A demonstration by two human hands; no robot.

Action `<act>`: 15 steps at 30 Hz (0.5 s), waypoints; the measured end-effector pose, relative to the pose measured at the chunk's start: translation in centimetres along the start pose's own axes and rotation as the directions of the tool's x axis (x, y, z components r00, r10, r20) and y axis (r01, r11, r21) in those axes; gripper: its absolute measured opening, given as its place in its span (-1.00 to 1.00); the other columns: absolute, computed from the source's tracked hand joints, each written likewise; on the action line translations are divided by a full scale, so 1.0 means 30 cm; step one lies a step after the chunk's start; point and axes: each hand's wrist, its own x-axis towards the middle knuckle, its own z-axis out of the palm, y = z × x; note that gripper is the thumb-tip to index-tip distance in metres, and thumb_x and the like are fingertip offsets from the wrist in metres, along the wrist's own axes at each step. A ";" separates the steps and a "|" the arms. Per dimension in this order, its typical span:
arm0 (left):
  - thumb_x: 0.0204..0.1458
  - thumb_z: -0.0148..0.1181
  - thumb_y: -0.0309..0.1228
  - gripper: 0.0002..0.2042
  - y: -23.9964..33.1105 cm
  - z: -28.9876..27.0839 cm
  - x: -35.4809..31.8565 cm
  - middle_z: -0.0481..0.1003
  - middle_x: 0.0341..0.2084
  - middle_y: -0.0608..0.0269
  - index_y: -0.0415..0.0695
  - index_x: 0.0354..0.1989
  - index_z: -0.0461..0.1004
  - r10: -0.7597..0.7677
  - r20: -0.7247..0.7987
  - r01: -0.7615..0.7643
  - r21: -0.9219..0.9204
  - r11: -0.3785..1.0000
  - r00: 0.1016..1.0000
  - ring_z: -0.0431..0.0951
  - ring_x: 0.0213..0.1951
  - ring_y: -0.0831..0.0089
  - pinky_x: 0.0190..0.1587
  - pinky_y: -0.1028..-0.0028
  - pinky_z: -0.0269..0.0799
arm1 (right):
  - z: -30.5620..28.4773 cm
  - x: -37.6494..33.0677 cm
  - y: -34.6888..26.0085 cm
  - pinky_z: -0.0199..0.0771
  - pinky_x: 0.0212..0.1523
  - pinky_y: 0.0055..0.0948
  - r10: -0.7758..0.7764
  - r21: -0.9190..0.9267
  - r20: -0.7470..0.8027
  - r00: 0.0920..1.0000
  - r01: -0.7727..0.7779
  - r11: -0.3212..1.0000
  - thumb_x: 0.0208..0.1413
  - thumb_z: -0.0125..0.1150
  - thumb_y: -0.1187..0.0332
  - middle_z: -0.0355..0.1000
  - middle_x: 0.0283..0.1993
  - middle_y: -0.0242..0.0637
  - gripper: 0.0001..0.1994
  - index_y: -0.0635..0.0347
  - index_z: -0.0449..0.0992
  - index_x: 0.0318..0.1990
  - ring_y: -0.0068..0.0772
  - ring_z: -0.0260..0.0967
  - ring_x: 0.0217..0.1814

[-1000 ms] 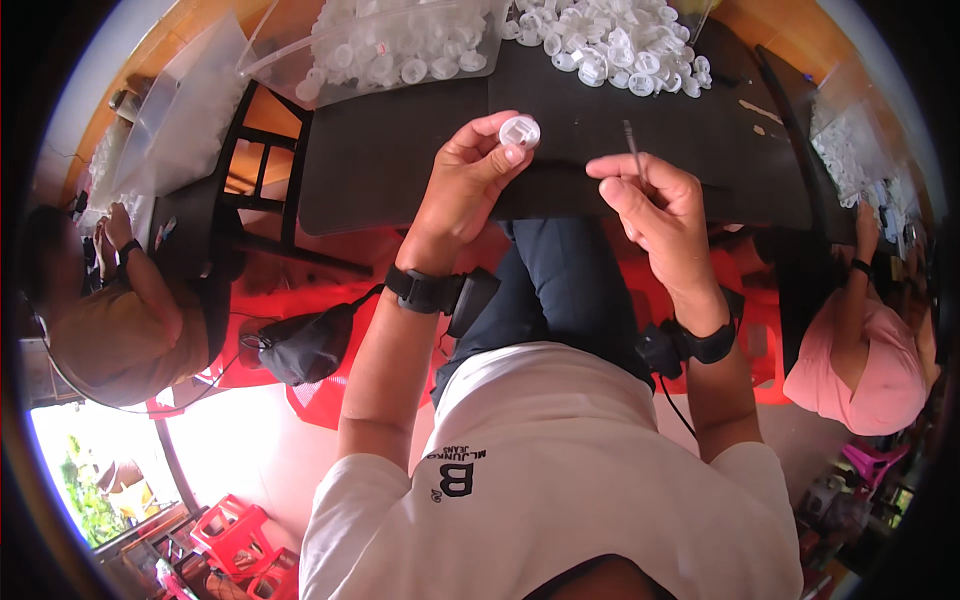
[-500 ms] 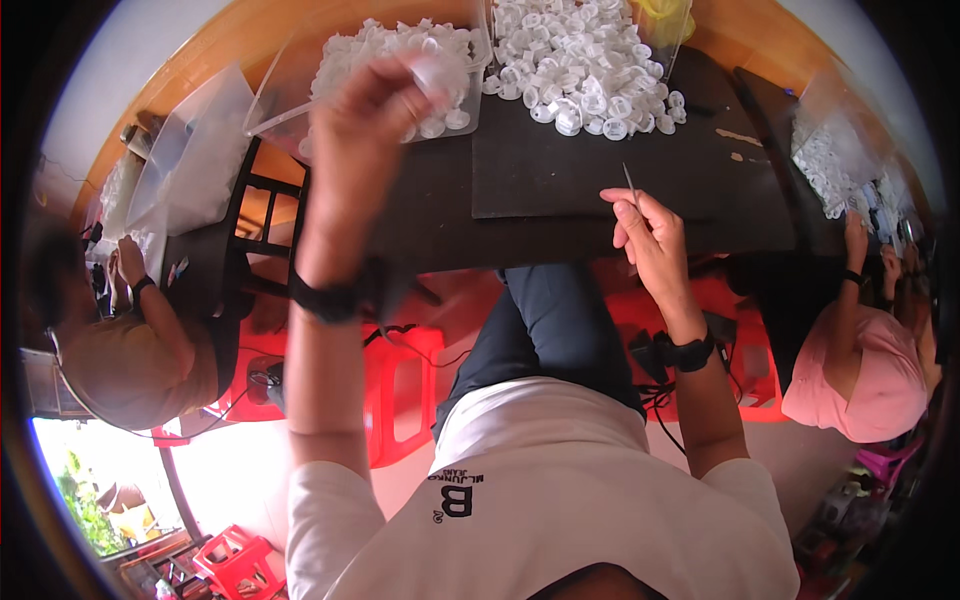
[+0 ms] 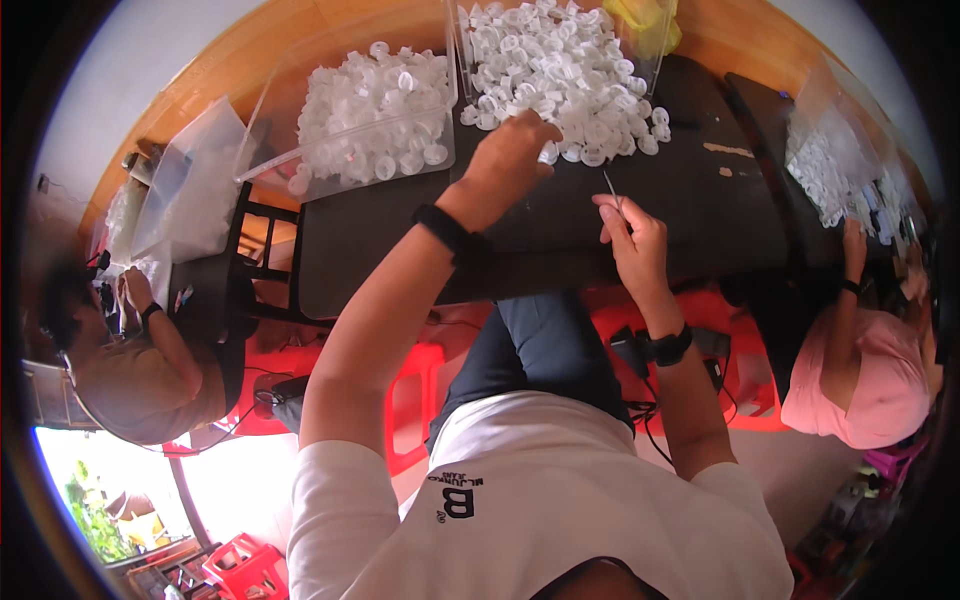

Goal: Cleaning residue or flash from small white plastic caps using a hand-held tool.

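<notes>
My left hand (image 3: 512, 168) reaches to the front edge of a heap of small round white plastic parts (image 3: 560, 75) on the dark table. Its finger and thumb close around one white plastic part (image 3: 548, 153) at the heap's edge. To the right, my right hand (image 3: 638, 245) is closed on a thin pointed metal tool (image 3: 612, 188), whose tip points away from me towards the heap. The tool's handle end is hidden in the palm. Left of the heap stands a clear plastic bin (image 3: 400, 178) holding more of the white parts.
The dark table (image 3: 380, 240) runs in front of me. A yellow bag (image 3: 645, 22) lies behind the heap. People work on both sides, one in brown (image 3: 150, 385) at left, one in pink (image 3: 860, 385) at right. Red stools (image 3: 415, 400) stand below the table.
My left hand has moved right from above the clear bin, where it was blurred with something white at its fingers, to the heap. My right hand still holds the tool.
</notes>
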 end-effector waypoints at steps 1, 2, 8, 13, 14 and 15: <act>-0.22 0.38 -0.59 -0.63 -0.006 0.022 0.010 0.51 -0.19 0.10 -0.12 -0.15 0.53 -0.020 0.022 0.020 0.024 1.000 1.000 0.55 -0.12 0.09 -0.06 0.30 0.48 | -0.002 0.005 0.003 0.30 -0.50 -0.58 -0.004 0.006 0.004 1.000 0.004 1.000 0.26 0.10 0.41 0.41 -0.61 -0.35 -0.81 0.32 0.59 -0.14 -0.66 0.32 -0.59; -0.22 0.38 -0.59 -0.64 -0.017 0.038 0.021 0.48 -0.20 0.10 -0.11 -0.17 0.51 -0.042 0.043 0.040 0.049 0.998 0.998 0.53 -0.11 0.05 -0.05 0.27 0.47 | -0.006 0.004 0.005 0.31 -0.51 -0.57 0.006 -0.002 0.014 1.000 -0.006 1.000 0.26 0.09 0.41 0.41 -0.61 -0.34 -0.81 0.32 0.59 -0.14 -0.64 0.34 -0.59; -0.18 0.33 -0.62 -0.76 -0.012 0.045 0.051 0.45 -0.26 0.13 -0.14 -0.31 0.47 -0.104 0.085 0.095 0.103 0.990 0.991 0.53 -0.15 0.10 -0.12 0.24 0.46 | -0.006 -0.004 0.007 0.34 -0.50 -0.55 -0.003 0.032 0.017 1.000 0.002 0.999 0.26 0.08 0.40 0.44 -0.59 -0.28 -0.80 0.33 0.59 -0.16 -0.59 0.36 -0.59; -0.16 0.29 -0.64 -0.84 -0.057 0.028 0.032 0.49 -0.36 0.13 -0.20 -0.37 0.50 -0.108 0.065 0.115 -0.118 0.986 0.992 0.58 -0.32 0.23 -0.26 0.36 0.49 | -0.018 0.002 0.001 0.35 -0.49 -0.56 0.023 0.032 0.037 0.999 -0.025 0.999 0.27 0.08 0.40 0.46 -0.55 -0.27 -0.80 0.33 0.59 -0.15 -0.59 0.37 -0.58; -0.16 0.30 -0.64 -0.84 -0.062 0.014 0.019 0.51 -0.38 0.12 -0.21 -0.36 0.52 -0.136 0.038 0.141 -0.183 0.973 0.990 0.58 -0.37 0.29 -0.28 0.40 0.48 | -0.015 0.006 -0.002 0.36 -0.49 -0.55 0.037 0.062 0.040 0.999 -0.039 0.997 0.26 0.09 0.40 0.48 -0.53 -0.27 -0.80 0.33 0.59 -0.15 -0.60 0.38 -0.57; -0.15 0.30 -0.64 -0.84 -0.053 -0.006 0.008 0.53 -0.41 0.11 -0.21 -0.35 0.53 -0.168 0.013 0.166 -0.248 0.954 0.986 0.58 -0.41 0.35 -0.31 0.45 0.48 | -0.014 0.009 -0.005 0.36 -0.49 -0.55 0.049 0.094 0.045 0.998 -0.053 0.994 0.25 0.11 0.41 0.49 -0.51 -0.26 -0.81 0.34 0.59 -0.15 -0.60 0.38 -0.56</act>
